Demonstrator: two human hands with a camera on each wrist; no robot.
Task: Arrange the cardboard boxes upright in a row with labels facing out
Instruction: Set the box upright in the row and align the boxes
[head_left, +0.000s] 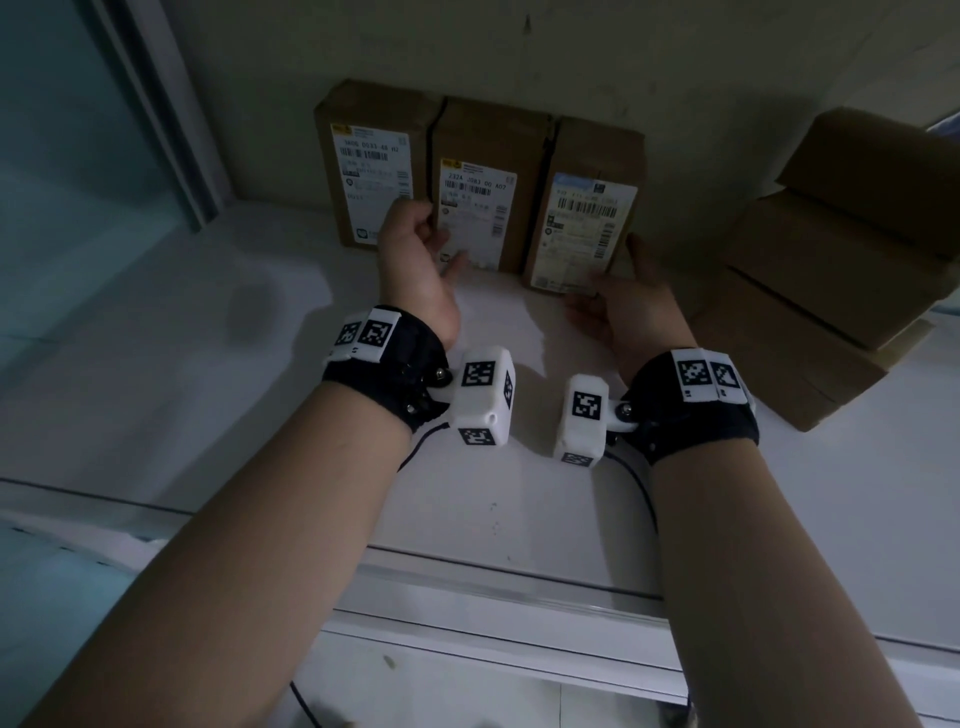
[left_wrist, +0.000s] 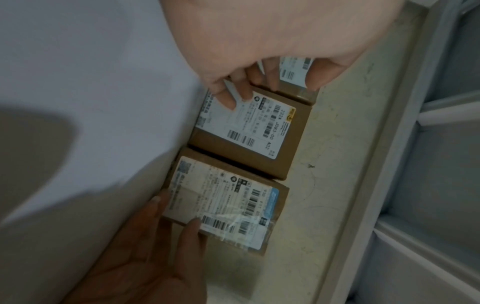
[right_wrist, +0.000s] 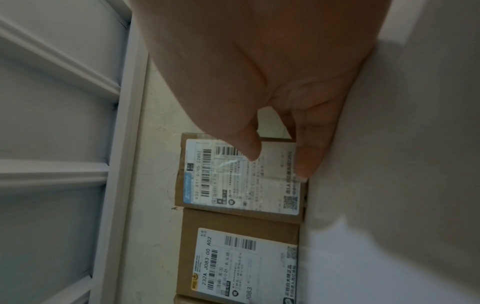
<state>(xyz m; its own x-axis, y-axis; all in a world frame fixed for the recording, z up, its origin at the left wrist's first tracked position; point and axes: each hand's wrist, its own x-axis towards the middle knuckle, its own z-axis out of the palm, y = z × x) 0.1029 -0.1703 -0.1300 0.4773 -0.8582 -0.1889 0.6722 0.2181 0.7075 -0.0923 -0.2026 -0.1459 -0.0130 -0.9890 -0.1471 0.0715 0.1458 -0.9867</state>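
Note:
Three brown cardboard boxes stand upright side by side against the back wall, white labels facing me: the left box (head_left: 371, 166), the middle box (head_left: 483, 187) (left_wrist: 249, 133) (right_wrist: 239, 265) and the right box (head_left: 587, 218) (left_wrist: 226, 207) (right_wrist: 241, 181). My left hand (head_left: 436, 244) (left_wrist: 259, 88) hovers in front of the seam between the left and middle boxes, fingers loosely curled, holding nothing. My right hand (head_left: 613, 275) (right_wrist: 278, 158) rests at the right box's lower right corner, thumb on its label side, fairly straight fingers along its bottom edge.
A stack of plain brown boxes (head_left: 831, 270) lies flat at the right, close to the right box. The white shelf (head_left: 208, 338) stretches to the left up to a glass panel and frame (head_left: 156, 119). The shelf's front rail (head_left: 493, 587) runs below my forearms.

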